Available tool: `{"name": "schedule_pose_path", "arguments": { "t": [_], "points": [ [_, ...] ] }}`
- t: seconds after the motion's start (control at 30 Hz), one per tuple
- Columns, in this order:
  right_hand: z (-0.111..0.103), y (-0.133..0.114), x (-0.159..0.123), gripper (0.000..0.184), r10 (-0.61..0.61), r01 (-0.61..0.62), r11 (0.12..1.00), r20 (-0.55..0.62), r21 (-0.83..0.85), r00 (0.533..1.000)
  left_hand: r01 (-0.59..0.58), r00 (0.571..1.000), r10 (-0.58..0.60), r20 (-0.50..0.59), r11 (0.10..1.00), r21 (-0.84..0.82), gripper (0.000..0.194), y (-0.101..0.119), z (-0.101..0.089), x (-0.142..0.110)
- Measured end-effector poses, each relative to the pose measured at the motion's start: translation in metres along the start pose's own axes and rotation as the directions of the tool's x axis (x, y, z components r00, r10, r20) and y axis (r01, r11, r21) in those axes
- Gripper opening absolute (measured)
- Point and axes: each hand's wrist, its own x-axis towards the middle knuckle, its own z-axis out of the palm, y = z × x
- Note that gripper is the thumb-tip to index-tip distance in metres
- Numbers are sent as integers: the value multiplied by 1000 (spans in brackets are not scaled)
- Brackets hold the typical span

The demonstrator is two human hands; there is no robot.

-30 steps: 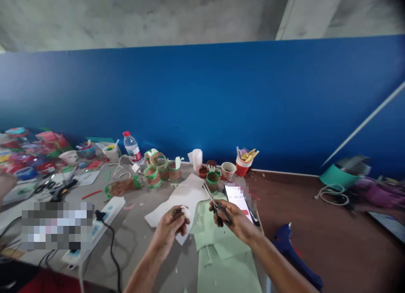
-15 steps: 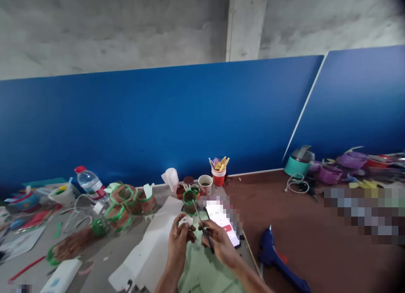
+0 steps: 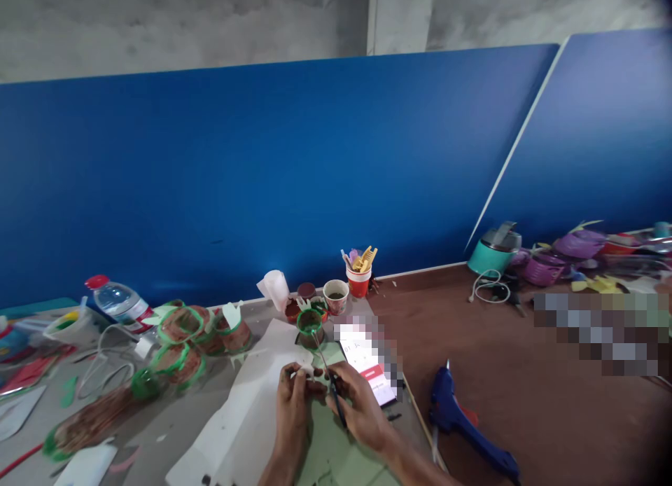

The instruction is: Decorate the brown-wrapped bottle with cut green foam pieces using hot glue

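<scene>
My left hand [image 3: 294, 402] is closed in a pinch on a small white piece of paper [image 3: 305, 372]. In my right hand [image 3: 362, 405] is a pair of scissors [image 3: 338, 405] with dark handles, its thin metal blades pointing up and away near my left fingertips. Both hands are close together above a green sheet [image 3: 336, 451]. Just beyond them stands a small green-rimmed cup [image 3: 309, 326]. A lit phone [image 3: 367, 363] lies right beside my right hand. White paper [image 3: 239, 402] is spread left of my left hand.
Several green-edged brown pieces [image 3: 181, 360] and a water bottle [image 3: 118, 305] are at left. A patterned paper cup [image 3: 336, 297] and a red cup of plastic tools [image 3: 359, 281] stand at the back. A blue glue gun [image 3: 462, 423] lies on the brown tabletop, with a teal pot [image 3: 492, 255] behind.
The view has tilted down and shifted slightly. My fingers have come closer together, with the scissors now nearer the white paper piece in my left hand.
</scene>
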Motion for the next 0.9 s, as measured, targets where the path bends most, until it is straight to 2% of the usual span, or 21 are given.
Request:
{"name": "schedule_pose_path", "arguments": {
  "t": [0.17, 0.27, 0.43, 0.53, 0.7, 0.9],
  "points": [
    [0, 2, -2, 27, -67, 67, 994, -2, -86, 998, 16, 999, -18, -33, 998, -67, 33, 4, 2, -5],
    [1, 1, -3, 25, -93, 96, 990, 26, -106, 995, 55, 998, -57, -6, 987, -151, 33, 6, 3, -6],
    [3, -1, -3, 27, -75, 75, 987, 8, -139, 997, 171, 984, -178, 23, 895, -412, 38, 5, 4, 1],
    [3, -9, -3, 29, -60, 62, 982, 20, -176, 998, 209, 976, -210, 57, 837, -506, 39, 4, 3, 5],
    [6, -17, -5, 41, -76, 83, 974, 44, -209, 996, 246, 968, -230, 99, 796, -553, 40, 4, 5, 7],
    [7, -13, -8, 43, -116, 127, 965, 61, -228, 991, 262, 964, -229, 135, 743, -616, 38, 6, 4, 9]
  ]
}}
